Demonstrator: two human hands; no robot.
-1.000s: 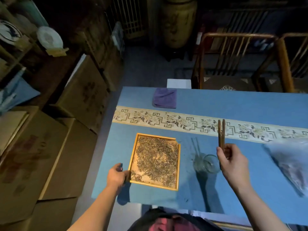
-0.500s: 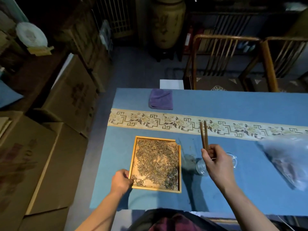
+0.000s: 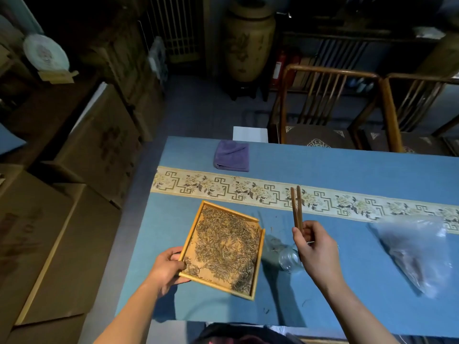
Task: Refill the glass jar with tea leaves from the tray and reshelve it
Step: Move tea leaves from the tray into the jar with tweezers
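We see a folded purple cloth [image 3: 232,156] on the blue table [image 3: 347,170], a clear plastic bag [image 3: 417,252], two wooden chairs [image 3: 323,108], a big jar [image 3: 249,40] and cardboard boxes [image 3: 99,145].

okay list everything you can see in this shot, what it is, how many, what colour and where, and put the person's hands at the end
tray: one, light wood, near left of the table, turned askew
tea leaves: many, dark green-brown, spread in the tray
glass jar: one, clear, right of the tray, partly behind the right hand
tongs: one pair, brown wood, tips pointing away, in the right hand
plastic bag: one, clear, right side of the table
cloth: one, purple, folded, far edge of the table
table: one, blue cover with a patterned cream band
chairs: two, brown wood, beyond the table
cardboard boxes: several, brown, on the left
large urn: one, tan, at the back
left hand: grips the tray's near left corner
right hand: holds the tongs
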